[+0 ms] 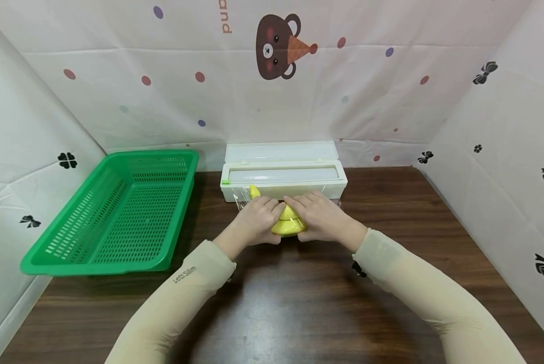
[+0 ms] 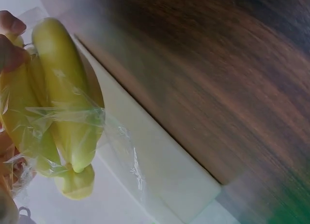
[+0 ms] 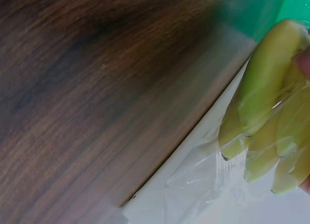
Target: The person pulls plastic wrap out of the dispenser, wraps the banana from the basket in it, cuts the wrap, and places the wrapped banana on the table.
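Bananas: While a hand grasps it from either side, the bunch of yellow, curved bananas [image 1: 289, 225] is at the middle of the work area, just in front of the long white box, with one yellow tip showing beyond the left hand.
Left hand: The bare left hand [image 1: 259, 221] grips the bunch's left side, its fingers curled round the fruit and its thumb towards the middle.
Right hand: The bare right hand [image 1: 317, 217] grips the right side in the same way, fingers bent round the bunch; the two hands are near each other, with yellow fruit between them.
Film: Thin, clear, glossy plastic film [image 2: 131, 161] lies over the bananas in creases and stretches across to the box; both wrist views show it wrinkled against the peel.
Box: The long white box [image 1: 276, 190], its hinged lid raised at the back, stands near the patterned wall; a small bright-green piece [image 1: 226, 182] sits at its left front corner.
Basket: To the left is a green, rectangular plastic basket [image 1: 94, 269] with slotted sides and a perforated base.
Table: Dark brown, wood-grained tabletop [image 1: 299, 308], with a pale sheen in front of the hands.
Sleeves: Cream fabric sleeves [image 1: 408, 268] cover both forearms, the left one lettered.
Wall: White sheeting [image 1: 235, 108], printed with coloured dots and a sideways brown bear.
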Action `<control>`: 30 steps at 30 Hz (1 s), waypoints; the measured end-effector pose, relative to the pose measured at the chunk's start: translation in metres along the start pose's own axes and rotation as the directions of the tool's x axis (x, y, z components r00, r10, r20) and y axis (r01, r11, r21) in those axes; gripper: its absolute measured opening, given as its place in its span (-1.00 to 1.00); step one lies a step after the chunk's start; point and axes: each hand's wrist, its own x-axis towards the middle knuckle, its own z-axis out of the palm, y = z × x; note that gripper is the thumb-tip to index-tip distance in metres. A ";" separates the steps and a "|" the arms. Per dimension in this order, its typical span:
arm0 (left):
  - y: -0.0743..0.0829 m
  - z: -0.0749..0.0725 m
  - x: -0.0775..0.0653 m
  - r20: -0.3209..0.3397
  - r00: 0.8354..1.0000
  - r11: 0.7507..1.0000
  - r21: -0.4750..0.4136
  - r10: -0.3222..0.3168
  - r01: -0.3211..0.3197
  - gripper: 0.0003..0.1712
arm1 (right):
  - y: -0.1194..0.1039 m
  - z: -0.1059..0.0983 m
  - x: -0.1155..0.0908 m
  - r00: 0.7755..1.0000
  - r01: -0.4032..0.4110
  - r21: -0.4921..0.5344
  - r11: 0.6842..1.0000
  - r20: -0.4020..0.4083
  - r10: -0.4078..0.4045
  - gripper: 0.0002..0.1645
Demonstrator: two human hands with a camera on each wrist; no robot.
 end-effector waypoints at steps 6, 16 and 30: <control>0.003 -0.006 -0.001 0.017 1.000 1.000 -0.027 -0.007 0.007 -0.24 | -0.003 -0.002 -0.003 1.000 0.011 0.016 1.000 0.002 -0.011 -0.01; 0.007 -0.009 -0.003 0.057 0.998 0.996 -0.085 -0.017 0.022 -0.26 | -0.007 -0.007 -0.005 0.999 0.010 0.062 0.998 0.031 -0.012 -0.02; 0.014 -0.012 -0.007 0.150 0.987 0.976 -0.201 -0.058 0.088 -0.32 | -0.011 -0.003 -0.008 0.997 0.029 0.114 0.993 0.066 -0.037 0.01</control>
